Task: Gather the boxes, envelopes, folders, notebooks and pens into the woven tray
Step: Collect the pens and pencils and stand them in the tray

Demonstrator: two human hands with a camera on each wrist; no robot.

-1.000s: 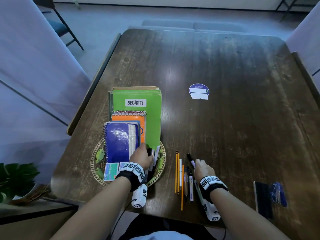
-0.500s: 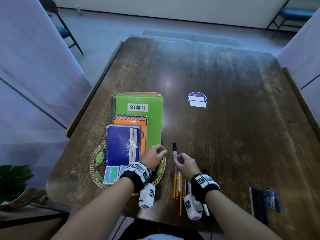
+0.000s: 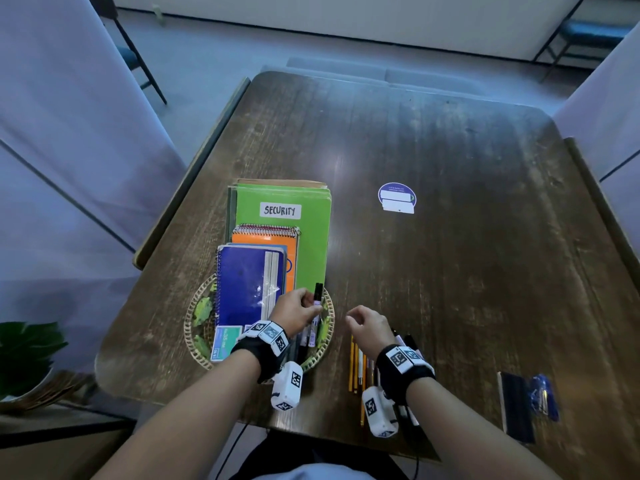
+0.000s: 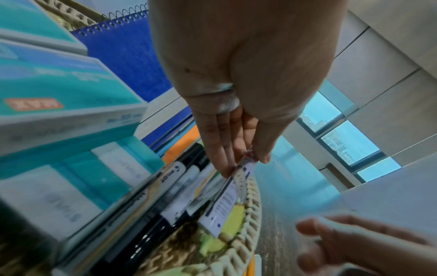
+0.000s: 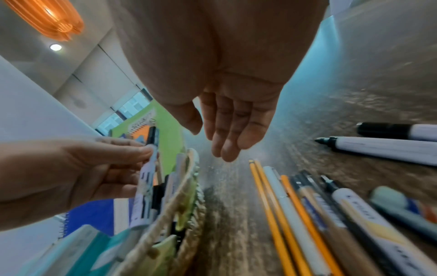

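Observation:
The round woven tray (image 3: 194, 327) sits near the table's front left and carries a green folder (image 3: 308, 244) labelled SECURITY, an orange notebook (image 3: 266, 237), a blue spiral notebook (image 3: 242, 285), teal boxes (image 3: 225, 342) and several markers (image 4: 179, 179). My left hand (image 3: 298, 310) pinches a black-capped marker (image 3: 318, 296) over the tray's right side; the marker (image 5: 146, 179) hangs tip down among the others. My right hand (image 3: 367, 323) hovers just right of the tray, fingers relaxed and empty (image 5: 227, 130). Below it lie several pencils and pens (image 3: 360, 368) on the table.
Two more markers (image 5: 390, 142) lie right of the pencil row. A dark flat item (image 3: 516, 407) and a blue bag of small things (image 3: 543, 396) rest near the front right edge. A round sticker (image 3: 396, 198) marks the table middle. A plant (image 3: 27, 355) stands at left.
The right hand passed the black-capped marker to the left hand and let go. The left hand now holds it over the tray's right side.

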